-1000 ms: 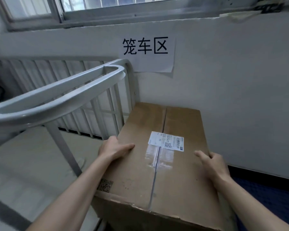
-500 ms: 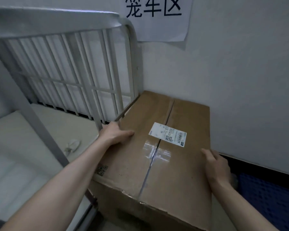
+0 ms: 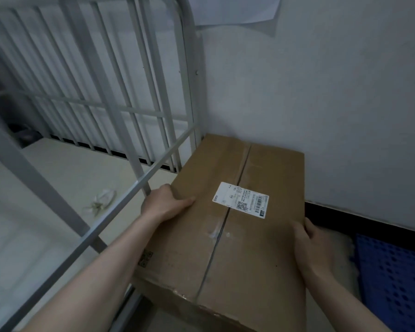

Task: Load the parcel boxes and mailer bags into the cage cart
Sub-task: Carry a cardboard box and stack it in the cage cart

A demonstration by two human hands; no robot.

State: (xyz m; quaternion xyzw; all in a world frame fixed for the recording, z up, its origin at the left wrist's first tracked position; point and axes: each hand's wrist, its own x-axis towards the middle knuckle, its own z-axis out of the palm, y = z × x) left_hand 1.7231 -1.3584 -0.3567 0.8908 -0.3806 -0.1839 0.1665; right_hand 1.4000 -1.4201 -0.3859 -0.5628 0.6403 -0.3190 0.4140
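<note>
Head view, left hand: We see our left hand [image 3: 162, 207] gripping the left edge of the parcel box [image 3: 225, 248]. The thumb lies flat on the top and the fingers [image 3: 165, 188] curl over the edge, their tips hidden.
Head view, right hand: Our right hand [image 3: 309, 245] grips the box's right edge. The thumb is on top and the fingers wrap down the side, out of sight.
Parcel box: A brown carton, taped along its middle seam, is held between the two sets of fingers. Its far end is close to the wall [image 3: 333, 92]. We cannot tell what it rests on.
Shipping label: A white label [image 3: 241, 200] with barcodes sits on the box top, between the two thumbs and a little beyond them.
Cage cart: The grey barred panels of the cage cart [image 3: 130, 92] rise to the left of and beyond the left fingers. One slanted rail passes just beside those fingers.
Cart floor: A pale floor [image 3: 46, 183] lies left of the left fingers, with a small white scrap [image 3: 101, 200] on it.
Blue pallet: A blue perforated pallet [image 3: 393, 279] lies right of the right fingers, near the wall's dark skirting.
Paper sheet: A white sheet [image 3: 233, 10] hangs on the wall, well beyond both hands.
</note>
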